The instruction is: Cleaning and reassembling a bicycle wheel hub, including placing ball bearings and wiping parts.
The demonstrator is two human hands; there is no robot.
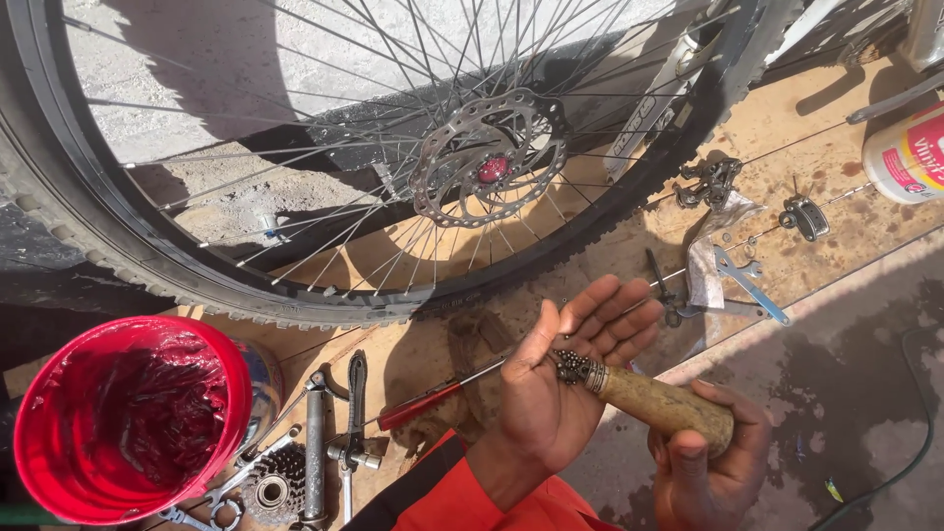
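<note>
Resting palm-up over the wooden board (787, 147), the left hand (565, 369) lies flat and open, fingers spread, closed on nothing; a small cluster of dark, greasy steel balls (570, 366) sits loose in its hollow. Too small and clumped to count exactly. Against that cluster lies the metal-collared tip of a tool with a worn wooden handle (664, 403), tan and stained, thick and rounded. The right hand (703, 462) is wrapped fully around the handle's far end, thumb on top.

One bicycle wheel (324, 147) stands behind the hands, knobbly black tyre touching the board, with one drilled silver brake disc (489, 157) around a red-centred hub. One red tub (123, 418) sits at lower left, its inside smeared with dark red grease. Just beside it lie one toothed sprocket cluster (272, 489) and several spanners and wrenches (315, 447), at least three, overlapping so the exact count is unclear. One red-handled screwdriver (433, 396) lies on the board, its tip hidden under the left hand. To the right sit two small brake parts (708, 182), a crumpled scrap of clear plastic (706, 265) with a blue-edged metal piece, and one white-and-red container (907, 157) at the frame's edge. An orange sleeve (472, 501) shows at the bottom
</note>
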